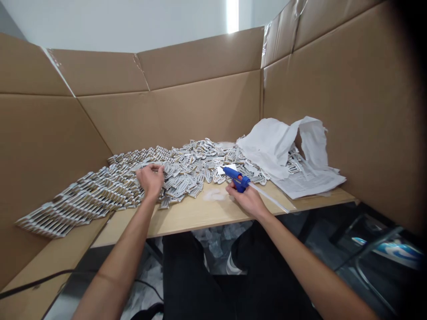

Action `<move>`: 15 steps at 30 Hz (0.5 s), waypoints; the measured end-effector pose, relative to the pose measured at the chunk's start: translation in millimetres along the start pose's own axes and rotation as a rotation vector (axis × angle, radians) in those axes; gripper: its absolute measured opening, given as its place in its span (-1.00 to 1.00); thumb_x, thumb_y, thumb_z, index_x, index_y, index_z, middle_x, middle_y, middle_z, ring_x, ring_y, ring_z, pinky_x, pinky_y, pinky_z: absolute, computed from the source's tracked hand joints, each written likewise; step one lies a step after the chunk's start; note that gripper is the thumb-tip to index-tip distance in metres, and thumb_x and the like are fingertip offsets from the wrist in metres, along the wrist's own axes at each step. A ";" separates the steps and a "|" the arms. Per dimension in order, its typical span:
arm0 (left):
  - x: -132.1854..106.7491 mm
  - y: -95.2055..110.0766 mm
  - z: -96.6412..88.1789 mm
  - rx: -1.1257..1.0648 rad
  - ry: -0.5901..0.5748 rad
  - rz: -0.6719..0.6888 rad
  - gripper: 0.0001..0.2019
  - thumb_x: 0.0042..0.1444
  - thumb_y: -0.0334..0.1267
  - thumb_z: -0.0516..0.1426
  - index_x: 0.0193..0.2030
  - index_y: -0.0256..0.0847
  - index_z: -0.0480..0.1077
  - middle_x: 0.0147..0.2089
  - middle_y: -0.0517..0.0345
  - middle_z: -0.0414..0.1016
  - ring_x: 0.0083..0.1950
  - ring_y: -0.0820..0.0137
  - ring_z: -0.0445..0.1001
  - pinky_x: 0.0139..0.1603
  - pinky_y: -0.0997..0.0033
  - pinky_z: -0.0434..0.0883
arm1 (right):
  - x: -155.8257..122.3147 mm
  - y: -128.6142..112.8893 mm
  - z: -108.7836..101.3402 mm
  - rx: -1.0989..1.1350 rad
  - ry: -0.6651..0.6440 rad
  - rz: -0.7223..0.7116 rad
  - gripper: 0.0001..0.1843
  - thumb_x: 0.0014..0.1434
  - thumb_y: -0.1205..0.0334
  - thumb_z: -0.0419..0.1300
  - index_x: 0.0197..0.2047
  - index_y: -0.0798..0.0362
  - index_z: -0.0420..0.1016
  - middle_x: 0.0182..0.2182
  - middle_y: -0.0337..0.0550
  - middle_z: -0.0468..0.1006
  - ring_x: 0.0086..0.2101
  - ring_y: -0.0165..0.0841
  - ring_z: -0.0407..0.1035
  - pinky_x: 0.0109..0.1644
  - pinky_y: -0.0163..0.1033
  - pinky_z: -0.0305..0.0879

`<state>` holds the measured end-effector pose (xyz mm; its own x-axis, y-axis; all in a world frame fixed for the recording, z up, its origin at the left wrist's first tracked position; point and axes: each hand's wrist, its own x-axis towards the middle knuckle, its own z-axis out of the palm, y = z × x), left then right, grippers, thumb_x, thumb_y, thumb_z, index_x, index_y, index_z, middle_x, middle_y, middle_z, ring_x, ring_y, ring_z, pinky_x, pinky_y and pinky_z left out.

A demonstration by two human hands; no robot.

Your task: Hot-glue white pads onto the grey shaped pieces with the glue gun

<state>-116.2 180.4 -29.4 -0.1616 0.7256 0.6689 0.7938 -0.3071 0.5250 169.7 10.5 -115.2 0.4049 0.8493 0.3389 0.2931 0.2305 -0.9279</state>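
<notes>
My right hand [248, 201] is wrapped around a blue glue gun [237, 178], its nozzle pointing up and left. A long translucent glue stick [268, 196] runs out of its back end. My left hand [151, 178] is closed in a pinch over the left side of the heap. Whatever its fingertips hold is too small to make out. Beside it lie neatly overlapped rows of small white-and-grey flat pieces [100, 189] with slots. Between my hands spreads a loose heap of similar pieces [187, 175]. A small white card [227, 169] lies near the nozzle.
Cardboard walls [207, 104] enclose the wooden table [187, 218] at the back and sides. Crumpled white paper [267, 138] and printed sheets [308, 183] lie at the right. A black cable [43, 280] hangs at lower left. Clear plastic scraps [215, 242] litter the floor.
</notes>
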 end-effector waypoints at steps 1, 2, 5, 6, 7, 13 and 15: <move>-0.7 2.8 0.3 0.056 0.026 0.035 -0.83 0.14 -0.15 0.21 -0.33 -0.21 0.52 -0.26 -0.10 0.56 0.02 0.01 0.42 0.24 0.01 0.24 | 0.7 1.2 0.5 0.004 0.008 0.012 -0.72 0.11 -0.01 0.31 -0.26 0.02 0.49 -0.36 -0.20 0.55 -0.35 -0.29 0.42 -0.13 -0.17 0.34; -3.3 7.1 0.1 0.098 0.057 0.072 -0.84 0.15 -0.17 0.20 -0.32 -0.21 0.52 -0.23 -0.13 0.54 0.07 -0.03 0.38 0.26 -0.03 0.21 | 1.2 2.1 0.9 0.005 0.020 0.020 -0.72 0.10 -0.01 0.31 -0.26 0.02 0.49 -0.37 -0.21 0.55 -0.36 -0.29 0.42 -0.13 -0.18 0.34; -26.0 29.7 -2.2 0.089 0.092 0.216 -0.84 0.23 -0.19 0.15 -0.26 -0.20 0.50 -0.16 -0.11 0.52 0.08 0.01 0.37 0.28 -0.05 0.18 | 2.3 3.0 0.7 -0.011 0.071 0.018 -0.73 0.10 0.01 0.29 -0.26 0.03 0.50 -0.35 -0.20 0.56 -0.32 -0.27 0.44 -0.10 -0.17 0.33; -38.7 39.9 -2.6 0.043 0.044 0.268 -0.83 0.27 -0.20 0.12 -0.25 -0.20 0.50 -0.18 -0.05 0.52 0.01 0.06 0.39 0.25 -0.01 0.21 | 2.7 3.0 0.3 -0.025 0.088 0.012 -0.74 0.10 0.02 0.28 -0.25 0.03 0.51 -0.34 -0.19 0.57 -0.31 -0.26 0.44 -0.09 -0.17 0.32; -53.2 50.6 -2.5 -0.012 -0.034 0.310 -0.82 0.28 -0.20 0.11 -0.26 -0.20 0.51 -0.21 -0.02 0.52 -0.06 0.11 0.42 0.20 0.03 0.26 | 3.0 3.2 -0.2 -0.042 0.107 0.010 -0.74 0.10 0.02 0.27 -0.24 0.03 0.52 -0.33 -0.18 0.58 -0.29 -0.25 0.45 -0.08 -0.17 0.32; -126.3 98.6 22.5 -0.135 -0.582 0.525 -0.84 0.29 -0.31 0.15 -0.08 -0.23 0.54 -0.11 -0.03 0.52 -0.09 0.22 0.49 0.02 0.25 0.40 | 6.6 9.1 -0.4 -0.162 0.232 0.029 -0.70 0.14 -0.02 0.20 -0.22 0.04 0.51 -0.34 -0.12 0.58 -0.30 -0.22 0.44 -0.08 -0.15 0.32; -128.5 106.0 39.4 -0.030 -0.575 0.489 -0.81 0.33 -0.28 0.11 -0.03 -0.27 0.51 0.01 -0.14 0.49 0.05 0.16 0.49 0.10 0.23 0.39 | 7.1 10.6 0.1 -0.174 0.245 0.014 -0.71 0.15 -0.02 0.19 -0.22 0.03 0.50 -0.34 -0.14 0.58 -0.31 -0.23 0.43 -0.07 -0.15 0.32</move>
<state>11.9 78.9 -80.4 0.5433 0.7069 0.4530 0.6790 -0.6873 0.2581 175.6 19.0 -122.7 0.6004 0.7070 0.3737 0.4217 0.1171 -0.8992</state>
